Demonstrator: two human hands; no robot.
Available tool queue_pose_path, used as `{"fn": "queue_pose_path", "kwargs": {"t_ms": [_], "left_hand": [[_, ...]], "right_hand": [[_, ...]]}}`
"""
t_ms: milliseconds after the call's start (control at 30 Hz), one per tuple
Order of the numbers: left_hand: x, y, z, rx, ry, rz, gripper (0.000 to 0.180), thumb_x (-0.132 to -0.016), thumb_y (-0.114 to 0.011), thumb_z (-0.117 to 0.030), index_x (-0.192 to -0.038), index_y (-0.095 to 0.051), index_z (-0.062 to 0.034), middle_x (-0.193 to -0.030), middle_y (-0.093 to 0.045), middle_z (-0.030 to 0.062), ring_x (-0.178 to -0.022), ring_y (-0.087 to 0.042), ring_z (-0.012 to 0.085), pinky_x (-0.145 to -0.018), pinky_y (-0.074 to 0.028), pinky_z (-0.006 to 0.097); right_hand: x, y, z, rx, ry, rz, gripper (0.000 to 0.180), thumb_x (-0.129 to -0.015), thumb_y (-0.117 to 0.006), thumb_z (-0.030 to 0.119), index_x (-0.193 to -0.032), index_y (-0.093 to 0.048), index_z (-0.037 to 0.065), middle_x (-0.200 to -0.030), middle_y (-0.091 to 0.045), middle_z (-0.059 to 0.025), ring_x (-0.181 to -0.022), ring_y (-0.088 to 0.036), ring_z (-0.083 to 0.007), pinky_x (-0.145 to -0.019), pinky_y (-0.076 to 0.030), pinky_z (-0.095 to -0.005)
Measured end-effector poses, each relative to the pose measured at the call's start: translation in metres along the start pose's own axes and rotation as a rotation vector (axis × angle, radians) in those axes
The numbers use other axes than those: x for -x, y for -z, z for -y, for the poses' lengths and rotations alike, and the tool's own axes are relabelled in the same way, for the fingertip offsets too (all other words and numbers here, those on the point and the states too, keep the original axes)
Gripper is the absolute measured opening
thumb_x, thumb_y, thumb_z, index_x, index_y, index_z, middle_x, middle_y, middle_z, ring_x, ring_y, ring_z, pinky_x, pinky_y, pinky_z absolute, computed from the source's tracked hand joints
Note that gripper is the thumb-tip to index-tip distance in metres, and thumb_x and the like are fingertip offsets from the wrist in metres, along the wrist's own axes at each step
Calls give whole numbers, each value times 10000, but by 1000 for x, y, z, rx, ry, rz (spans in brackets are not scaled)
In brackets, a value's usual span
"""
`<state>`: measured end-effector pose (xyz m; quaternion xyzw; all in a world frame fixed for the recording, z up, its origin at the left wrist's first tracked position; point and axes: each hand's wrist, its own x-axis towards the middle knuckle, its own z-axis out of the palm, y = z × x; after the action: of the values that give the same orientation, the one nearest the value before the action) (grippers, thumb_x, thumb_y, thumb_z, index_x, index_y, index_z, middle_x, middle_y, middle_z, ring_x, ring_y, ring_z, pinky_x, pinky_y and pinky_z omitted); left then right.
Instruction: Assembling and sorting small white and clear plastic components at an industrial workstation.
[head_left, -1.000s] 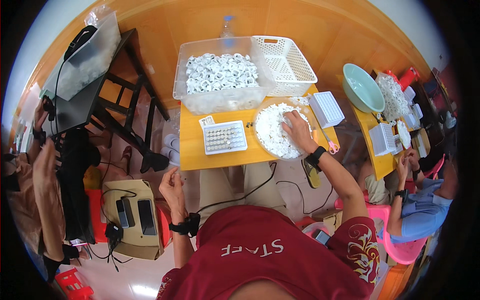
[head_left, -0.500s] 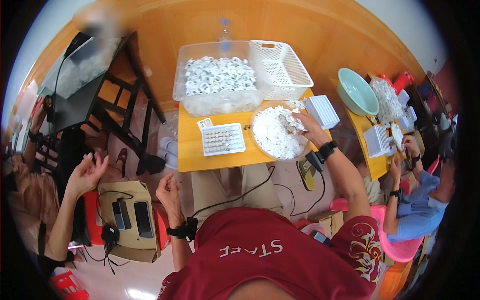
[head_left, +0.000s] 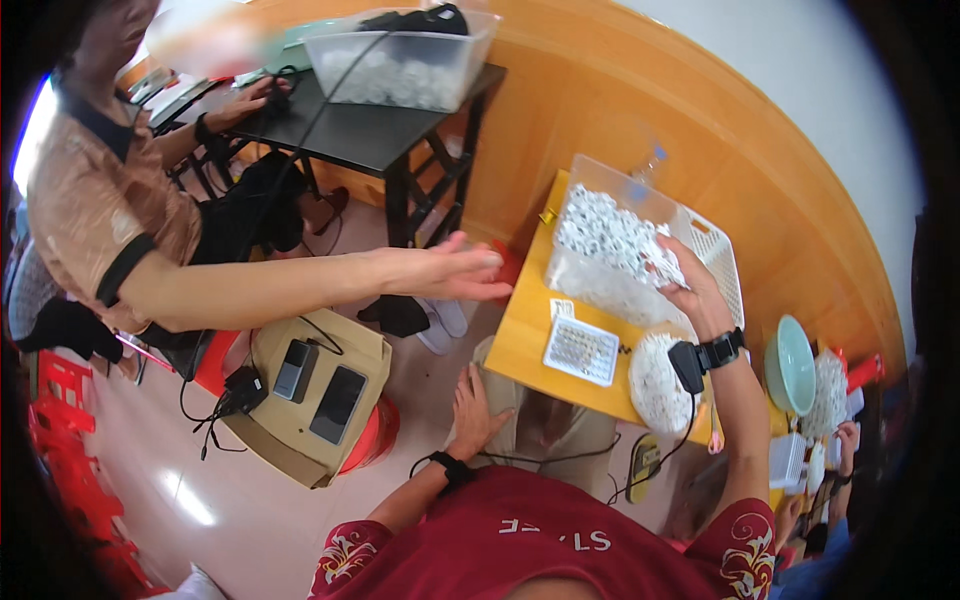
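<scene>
My right hand (head_left: pixel 690 283) is closed around a handful of small white plastic pieces (head_left: pixel 664 264), above the right side of a clear plastic bin (head_left: pixel 592 285). Many white ring-shaped parts (head_left: pixel 610 232) fill that bin. Nearer to me, a round bowl holds a heap of white pieces (head_left: pixel 660 378), partly hidden by my right wrist. A white tray (head_left: pixel 575 376) with rows of small round parts lies left of the bowl. My left hand (head_left: pixel 477 415) is empty, fingers spread, over my lap beside the yellow table (head_left: pixel 523 352).
A co-worker's hand (head_left: pixel 455 270) reaches in from the left, near the table's edge. A cardboard box (head_left: pixel 290 440) with a phone stands at left. Behind is a black table (head_left: pixel 370 135). A white basket (head_left: pixel 722 250) and a green basin (head_left: pixel 790 368) are at right.
My view has turned left. My right hand has lifted a handful of white pieces from the bowl to the bin. My left fingers have spread, and the co-worker's arm has stretched toward the table.
</scene>
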<state>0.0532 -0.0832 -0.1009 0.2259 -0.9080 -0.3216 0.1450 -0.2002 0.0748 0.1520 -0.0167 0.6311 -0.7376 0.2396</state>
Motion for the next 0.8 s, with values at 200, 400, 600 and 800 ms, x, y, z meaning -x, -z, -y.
{"fn": "queue_pose_path", "kwargs": {"t_ms": [200, 400, 600, 800], "left_hand": [[-7, -4, 4, 83, 78, 173, 1037, -617, -761, -349, -1364, -134, 5, -1278, -305, 197, -1150, -366, 383, -915, -363, 467], [-7, 2, 8, 76, 94, 178, 1012, -621, -747, -378, -1358, -159, -9, -1255, -327, 180, -1139, -382, 361, -901, -370, 482], [-11, 9, 15, 61, 127, 184, 1021, -622, -743, -411, -1365, -162, -20, -1248, -339, 176, -1131, -392, 347, -885, -389, 481], [-15, 7, 19, 33, 140, 178, 1026, -611, -743, -447, -1366, -185, -33, -1231, -370, 165, -1107, -418, 337, -854, -416, 480]], "right_hand": [[-82, -167, 31, -68, 55, 524, 174, -841, -596, 186, -949, -550, 58, -751, -607, -56, -525, -562, -129, -271, -323, -173], [-141, -300, 44, 130, 91, 633, 158, -801, -625, 150, -874, -553, 30, -687, -606, -69, -481, -554, -138, -278, -315, -200], [-172, -371, 13, 568, 523, 455, 165, -710, -681, 165, -735, -599, 24, -654, -606, -91, -533, -582, -180, -403, -422, -317], [-167, -410, -9, 1032, 1042, 292, 231, -671, -677, 199, -831, -629, 40, -774, -625, -165, -768, -603, -354, -694, -469, -416]]}}
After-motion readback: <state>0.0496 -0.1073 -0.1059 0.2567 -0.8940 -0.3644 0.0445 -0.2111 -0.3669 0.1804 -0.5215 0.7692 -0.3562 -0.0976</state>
